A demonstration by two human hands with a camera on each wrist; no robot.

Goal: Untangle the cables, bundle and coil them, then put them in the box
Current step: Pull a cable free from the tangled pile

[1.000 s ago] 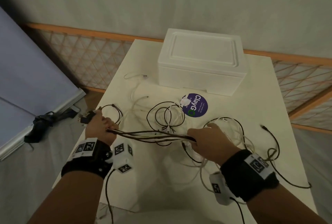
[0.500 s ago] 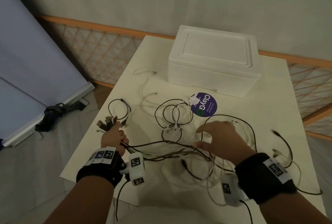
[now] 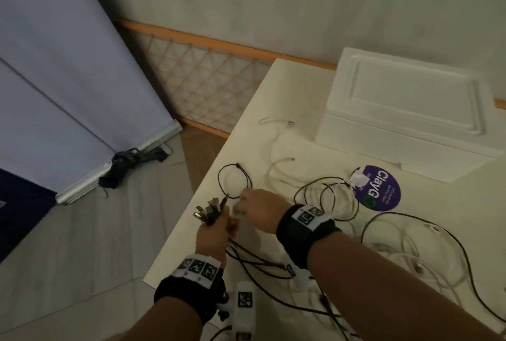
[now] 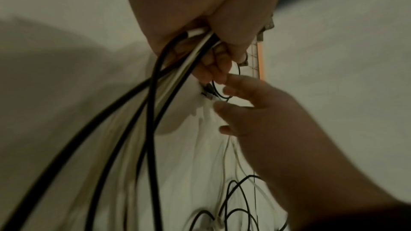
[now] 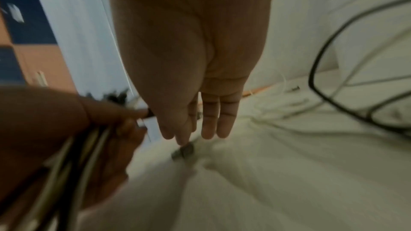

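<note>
My left hand (image 3: pixel 217 227) grips a bundle of black and white cables (image 4: pixel 177 69) near the table's left edge. Their plug ends (image 3: pixel 209 209) fan out above the fist, and the strands trail back across the table (image 3: pixel 246 261). My right hand (image 3: pixel 245 205) has crossed over and lies just right of the left hand. Its fingers (image 5: pixel 210 126) are straight and point down at a small metal plug (image 5: pixel 184 150) lying on the white table; its fingertips are at the plug. The white foam box (image 3: pixel 405 110) stands with its lid on at the far right.
A small black cable loop (image 3: pixel 235 180) lies just beyond my hands, and white leads (image 3: pixel 276 149) run toward the box. More tangled black and white cable (image 3: pixel 410 245) lies on the right. There is a purple round sticker (image 3: pixel 379 190) in front of the box. The table's left edge (image 3: pixel 191 203) is close to my hands.
My right hand let go of the stretched strands and swung left to beside the left hand. The left hand kept its bundle. The head view turned left.
</note>
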